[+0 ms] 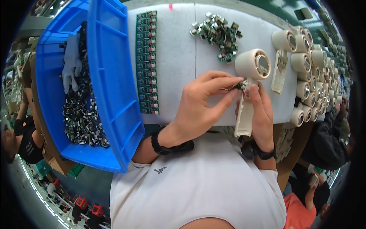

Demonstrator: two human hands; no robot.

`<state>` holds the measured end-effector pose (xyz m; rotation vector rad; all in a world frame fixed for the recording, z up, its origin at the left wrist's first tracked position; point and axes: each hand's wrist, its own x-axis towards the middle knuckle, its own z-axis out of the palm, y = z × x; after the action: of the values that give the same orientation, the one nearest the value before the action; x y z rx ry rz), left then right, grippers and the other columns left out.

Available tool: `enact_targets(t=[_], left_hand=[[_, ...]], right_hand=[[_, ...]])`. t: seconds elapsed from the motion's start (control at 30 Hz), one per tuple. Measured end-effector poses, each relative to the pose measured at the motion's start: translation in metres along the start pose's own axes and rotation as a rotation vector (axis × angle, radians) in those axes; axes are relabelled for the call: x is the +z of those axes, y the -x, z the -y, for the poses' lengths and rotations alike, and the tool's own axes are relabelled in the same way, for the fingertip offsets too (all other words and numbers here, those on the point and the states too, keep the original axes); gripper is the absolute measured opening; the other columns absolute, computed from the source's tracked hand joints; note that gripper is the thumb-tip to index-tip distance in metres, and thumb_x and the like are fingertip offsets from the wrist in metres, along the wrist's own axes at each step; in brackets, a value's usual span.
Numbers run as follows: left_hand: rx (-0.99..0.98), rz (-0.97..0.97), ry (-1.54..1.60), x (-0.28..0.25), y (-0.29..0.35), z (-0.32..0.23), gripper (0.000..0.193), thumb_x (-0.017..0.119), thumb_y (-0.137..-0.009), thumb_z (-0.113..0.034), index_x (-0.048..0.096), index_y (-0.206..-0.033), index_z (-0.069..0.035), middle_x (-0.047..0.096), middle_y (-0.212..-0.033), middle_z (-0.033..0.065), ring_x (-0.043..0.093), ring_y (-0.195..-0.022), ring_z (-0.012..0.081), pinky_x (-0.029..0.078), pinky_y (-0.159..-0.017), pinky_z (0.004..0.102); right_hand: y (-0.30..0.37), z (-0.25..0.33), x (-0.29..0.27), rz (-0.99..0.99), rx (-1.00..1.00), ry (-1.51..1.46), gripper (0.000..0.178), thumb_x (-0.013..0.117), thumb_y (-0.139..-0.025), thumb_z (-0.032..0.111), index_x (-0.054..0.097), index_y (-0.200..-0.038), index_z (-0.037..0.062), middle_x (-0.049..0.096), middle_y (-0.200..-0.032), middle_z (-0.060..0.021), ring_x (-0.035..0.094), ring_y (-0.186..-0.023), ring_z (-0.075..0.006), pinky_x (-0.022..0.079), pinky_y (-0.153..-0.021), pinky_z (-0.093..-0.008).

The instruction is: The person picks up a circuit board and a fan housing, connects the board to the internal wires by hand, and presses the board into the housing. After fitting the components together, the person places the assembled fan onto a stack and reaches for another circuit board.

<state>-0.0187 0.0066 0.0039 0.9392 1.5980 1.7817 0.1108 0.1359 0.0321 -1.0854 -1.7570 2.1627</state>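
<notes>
My right hand [262, 114] is wrapped around the open handle of a cream housing [246, 63] shaped like a hair dryer, its round barrel pointing away from me. With thumb and fingertips, my left hand [198, 105] pinches a small green circuit board [239, 86] at the neck where handle meets barrel. The fingers partly hide the board, so I cannot tell whether it sits inside the handle. Beyond my hands lies a loose pile of small circuit boards [219, 34]. A cream handle half [280, 72] rests to the right of the barrel.
At left a blue bin [114, 87] holds many small boards and a white glove [71, 63]. Beside it lies a long strip of joined green boards [148, 63]. Rows of cream housings [302, 63] fill the table's right side. Other people sit nearby on both sides.
</notes>
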Motion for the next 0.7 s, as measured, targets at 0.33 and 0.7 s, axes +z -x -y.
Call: enact_targets(t=[0.33, 0.7], left_hand=[[-0.262, -0.450, 0.337, -0.013, -0.049, -0.017, 0.073, 0.068, -0.097, -0.009, 0.026, -0.156, 0.000, 0.062, -0.112, 0.0156, 0.068, -0.078, 0.0151, 0.057, -0.060, 0.0246], [-0.314, -0.390, 0.428, -0.019, -0.048, 0.002, 0.075, 0.065, -0.098, -0.008, 0.020, -0.157, 0.004, 0.064, -0.107, 0.0177, 0.071, -0.076, 0.0198, 0.059, -0.056, 0.0289]], right_hand=[[0.026, 0.058, -0.053, 0.455, 0.457, 0.297, 0.033, 0.054, -0.106, 0.018, 0.055, -0.131, -0.0033, 0.068, -0.083, -0.0067, 0.063, -0.055, -0.0130, 0.047, -0.044, -0.0226], [-0.116, 0.142, -0.058, 0.196, 0.178, -0.102, 0.020, 0.051, -0.105, 0.017, 0.059, -0.110, -0.0012, 0.055, -0.067, 0.0047, 0.049, -0.048, -0.0006, 0.037, -0.040, -0.0153]])
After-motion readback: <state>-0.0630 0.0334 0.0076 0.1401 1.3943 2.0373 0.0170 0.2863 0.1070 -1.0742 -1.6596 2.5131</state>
